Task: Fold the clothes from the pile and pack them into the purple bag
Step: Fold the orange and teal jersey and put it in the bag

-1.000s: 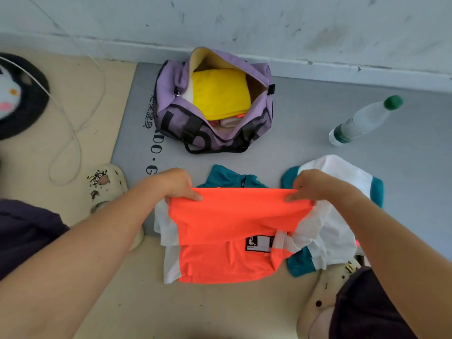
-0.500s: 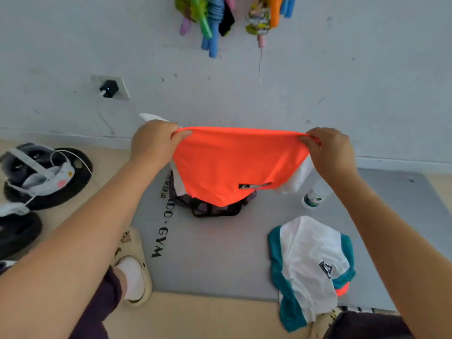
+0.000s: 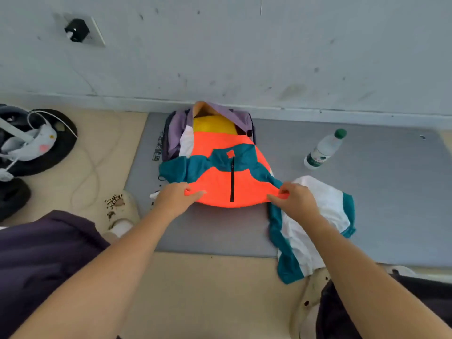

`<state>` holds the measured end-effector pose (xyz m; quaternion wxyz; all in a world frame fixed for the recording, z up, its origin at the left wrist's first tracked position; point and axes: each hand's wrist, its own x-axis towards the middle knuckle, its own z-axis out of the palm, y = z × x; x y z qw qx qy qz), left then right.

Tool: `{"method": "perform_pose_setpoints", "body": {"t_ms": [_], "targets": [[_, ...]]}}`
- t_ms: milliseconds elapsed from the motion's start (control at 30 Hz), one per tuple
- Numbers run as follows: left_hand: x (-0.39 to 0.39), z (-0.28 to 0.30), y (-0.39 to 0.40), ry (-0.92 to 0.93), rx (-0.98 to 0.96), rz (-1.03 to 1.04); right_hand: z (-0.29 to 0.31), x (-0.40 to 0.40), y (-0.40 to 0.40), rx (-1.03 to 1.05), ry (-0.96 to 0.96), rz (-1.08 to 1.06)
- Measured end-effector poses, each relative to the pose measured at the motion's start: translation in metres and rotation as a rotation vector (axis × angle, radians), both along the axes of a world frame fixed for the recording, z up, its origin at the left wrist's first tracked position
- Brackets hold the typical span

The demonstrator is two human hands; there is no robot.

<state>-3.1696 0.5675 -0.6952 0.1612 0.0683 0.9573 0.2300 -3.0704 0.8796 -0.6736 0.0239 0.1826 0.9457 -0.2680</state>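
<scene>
Both hands pinch the near edge of the orange jacket [image 3: 232, 182] on the mat [image 3: 215, 231]: left hand [image 3: 175, 198], right hand [image 3: 294, 200]. A white top [image 3: 315, 216] lies right of the jacket. The jacket's far end drapes over the purple bag [image 3: 176, 128]; a bottle [image 3: 322, 150] lies right of the bag.

A grey exercise mat [image 3: 367, 192] with black lettering lies on a beige floor [image 3: 208, 289] against a scuffed pale wall [image 3: 244, 45]. A clear plastic water bottle [image 3: 324, 149] with a green cap lies on the mat. A wall socket [image 3: 78, 30] holds a black plug. A cream slipper [image 3: 121, 209] sits left of the mat, and a white cable [image 3: 93, 167] loops across the floor.
</scene>
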Motion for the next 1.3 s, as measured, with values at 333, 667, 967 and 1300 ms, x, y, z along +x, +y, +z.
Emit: {"method": "perform_pose_setpoints", "body": {"t_ms": [333, 667, 967, 1300], "targets": [[0.027, -0.114, 0.007, -0.198, -0.108, -0.129, -0.109, 0.018, -0.005, -0.041, -0.225, 0.130], [0.035, -0.123, 0.004, -0.552, -0.386, -0.234, -0.140, 0.023, -0.012, 0.154, -0.662, 0.291], [0.007, -0.127, 0.025, -0.079, -0.281, -0.277, -0.148, -0.004, -0.032, 0.251, -0.317, 0.374], [-0.013, -0.144, 0.008, -0.087, -0.386, -0.010, -0.153, -0.051, -0.037, 0.342, -0.446, 0.274]]}}
